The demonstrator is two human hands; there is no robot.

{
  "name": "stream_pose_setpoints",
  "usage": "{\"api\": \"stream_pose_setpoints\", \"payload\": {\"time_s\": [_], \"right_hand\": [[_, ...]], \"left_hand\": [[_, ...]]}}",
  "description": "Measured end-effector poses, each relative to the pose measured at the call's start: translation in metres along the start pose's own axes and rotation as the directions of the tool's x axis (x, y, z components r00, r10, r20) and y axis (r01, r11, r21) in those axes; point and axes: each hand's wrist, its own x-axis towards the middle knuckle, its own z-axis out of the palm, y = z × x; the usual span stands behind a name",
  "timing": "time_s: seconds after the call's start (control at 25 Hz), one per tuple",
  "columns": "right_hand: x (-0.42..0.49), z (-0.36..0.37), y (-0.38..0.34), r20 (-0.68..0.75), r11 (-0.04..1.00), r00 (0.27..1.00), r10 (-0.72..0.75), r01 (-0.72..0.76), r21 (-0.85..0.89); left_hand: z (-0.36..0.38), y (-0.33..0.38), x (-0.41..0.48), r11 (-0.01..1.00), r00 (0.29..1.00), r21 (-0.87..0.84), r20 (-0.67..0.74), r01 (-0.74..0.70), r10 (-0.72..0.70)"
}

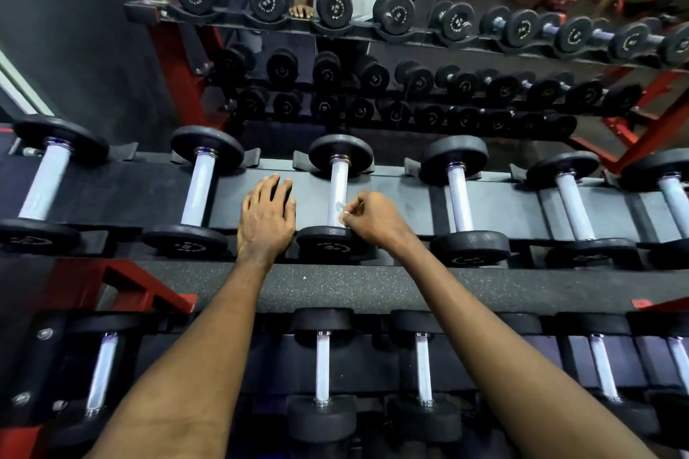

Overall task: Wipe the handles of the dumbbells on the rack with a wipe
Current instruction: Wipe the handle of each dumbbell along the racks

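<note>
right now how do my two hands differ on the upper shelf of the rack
The left hand lies flat with its fingers spread; the right hand has its fingers curled. The left hand holds nothing and rests on the bare shelf; the right hand pinches a white wipe against a dumbbell handle. Both reach over the same upper shelf, one on either side of that handle.

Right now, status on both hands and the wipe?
Right hand pinches wipe against dumbbell handle, near end. Left hand flat on rack shelf. Nothing blocks handle.
</note>
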Motion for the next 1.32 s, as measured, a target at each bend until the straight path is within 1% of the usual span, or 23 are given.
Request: {"api": "stream_pose_setpoints", "payload": {"time_s": [0.04,0.12,0.2,0.24,0.32,0.44,0.52,0.6,0.68,0.8,0.88,0.96,1.08,1.2,1.24,1.28,1.32], "right_hand": [[-0.001,0.001,0.002,0.023,0.999,1.000,0.012,-0.013,0.044],[-0.001,0.005,0.004,0.127,0.976,0.991,0.045,-0.071,0.207],[0.003,0.010,0.006,0.209,0.918,0.972,0.110,-0.179,0.353],[0.006,0.011,0.005,0.242,0.890,0.959,0.149,-0.237,0.389],[0.013,0.011,0.005,0.299,0.870,0.936,0.184,-0.297,0.393],[0.017,0.007,0.006,0.308,0.865,0.933,0.184,-0.303,0.400],[0.015,0.005,0.006,0.255,0.899,0.956,0.145,-0.235,0.370],[0.011,0.000,0.005,0.156,0.946,0.982,0.105,-0.147,0.289],[0.005,-0.007,0.003,0.070,0.967,0.994,0.079,-0.094,0.238],[0.001,-0.019,-0.005,-0.058,0.983,0.997,0.045,-0.034,0.179],[-0.002,-0.023,-0.016,-0.144,0.986,0.990,0.005,0.019,0.165],[-0.004,-0.024,-0.028,-0.211,0.984,0.977,-0.025,0.061,0.167],[-0.004,-0.015,-0.047,-0.267,0.986,0.962,-0.052,0.092,0.140],[-0.001,-0.002,-0.064,-0.282,0.987,0.958,-0.056,0.095,0.126],[-0.001,0.003,-0.069,-0.288,0.989,0.956,-0.053,0.090,0.116],[0.000,0.008,-0.075,-0.293,0.991,0.955,-0.055,0.089,0.104],[0.000,0.014,-0.082,-0.296,0.991,0.953,-0.064,0.095,0.093]], "left_hand": [[-0.001,0.000,-0.001,1.000,1.000,0.001,0.000,-0.004,0.004],[-0.002,0.002,-0.001,1.000,1.000,-0.004,-0.012,-0.005,0.005],[-0.004,0.003,-0.001,1.000,1.000,-0.015,-0.013,0.001,-0.001],[-0.003,0.003,-0.002,1.000,1.000,-0.012,-0.012,0.003,-0.003],[-0.003,0.002,-0.001,1.000,1.000,-0.013,-0.017,0.006,-0.006],[-0.002,0.003,-0.002,1.000,1.000,-0.017,-0.011,0.005,-0.005],[-0.001,0.002,-0.001,1.000,1.000,-0.018,-0.014,0.009,-0.009],[-0.001,0.002,-0.001,1.000,1.000,-0.022,-0.018,0.012,-0.013],[-0.001,0.001,-0.001,1.000,1.000,-0.019,-0.020,0.005,-0.005],[-0.003,-0.001,0.001,1.000,1.000,-0.022,-0.009,-0.001,0.001],[-0.005,-0.001,0.001,0.999,1.000,-0.032,0.027,-0.001,0.002],[-0.012,0.000,0.004,0.996,0.996,-0.092,0.085,0.011,-0.003],[-0.030,-0.007,0.015,0.988,0.984,-0.156,0.175,-0.013,0.041],[-0.051,-0.007,0.029,0.994,0.956,-0.102,0.284,-0.049,0.076],[-0.060,-0.007,0.034,0.997,0.954,-0.056,0.290,-0.060,0.074],[-0.069,-0.010,0.036,0.997,0.962,-0.001,0.263,-0.073,0.071],[-0.079,-0.016,0.038,0.995,0.975,0.045,0.207,-0.085,0.074]]}}
